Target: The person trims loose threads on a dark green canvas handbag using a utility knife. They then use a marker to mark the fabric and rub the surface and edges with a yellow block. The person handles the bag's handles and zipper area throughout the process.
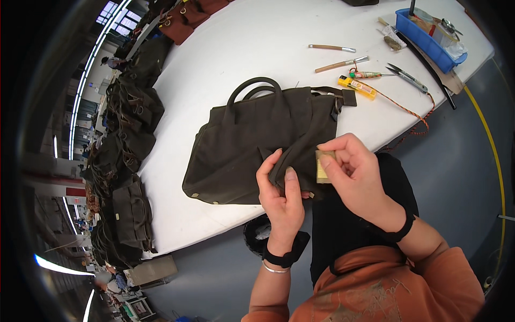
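Observation:
A dark olive handbag with two rounded handles lies at the near edge of the white table, its zipped opening facing away from me. My left hand is closed on a fold of the bag's near right side, the thumb and fingers pinching the material. Between the thumb and fingers of my right hand is a small flat yellowish block, held against or just beside the bag's right end. Whether the block touches the bag I cannot tell.
Several dark bags are piled along the table's left edge, with brown bags at the far left. To the right lie two wooden-handled tools, a yellow lighter, a screwdriver-like tool, thread snips and a blue bin.

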A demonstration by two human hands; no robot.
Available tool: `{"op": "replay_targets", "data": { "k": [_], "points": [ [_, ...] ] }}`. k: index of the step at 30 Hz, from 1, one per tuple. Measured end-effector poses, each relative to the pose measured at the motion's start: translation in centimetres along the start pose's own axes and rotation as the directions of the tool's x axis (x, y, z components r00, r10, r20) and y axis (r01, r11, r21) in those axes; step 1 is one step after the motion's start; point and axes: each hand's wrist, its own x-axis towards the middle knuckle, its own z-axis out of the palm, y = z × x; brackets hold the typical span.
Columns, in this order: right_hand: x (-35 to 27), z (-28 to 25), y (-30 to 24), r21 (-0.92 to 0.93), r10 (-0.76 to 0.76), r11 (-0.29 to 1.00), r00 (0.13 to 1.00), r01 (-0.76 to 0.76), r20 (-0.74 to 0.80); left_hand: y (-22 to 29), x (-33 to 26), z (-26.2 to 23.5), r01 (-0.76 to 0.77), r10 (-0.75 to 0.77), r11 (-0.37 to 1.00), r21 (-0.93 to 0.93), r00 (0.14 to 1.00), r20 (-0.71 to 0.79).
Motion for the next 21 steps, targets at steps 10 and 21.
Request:
{"op": "replay_targets", "data": {
  "k": [10,21],
  "points": [
    [-2.1,1.7,0.1,-0.1,-0.043,0.994,0.996,0.05,0.074,-0.6,0.6,-0.2,-0.122,0.122,0.99,0.064,0.992,0.001],
    [-0.7,1.1,-0.2,-0.124,-0.058,0.99,0.998,0.062,0.037,0.5,0.9,-0.3,0.05,-0.048,0.996,-0.075,0.998,0.031]
  ]
}}
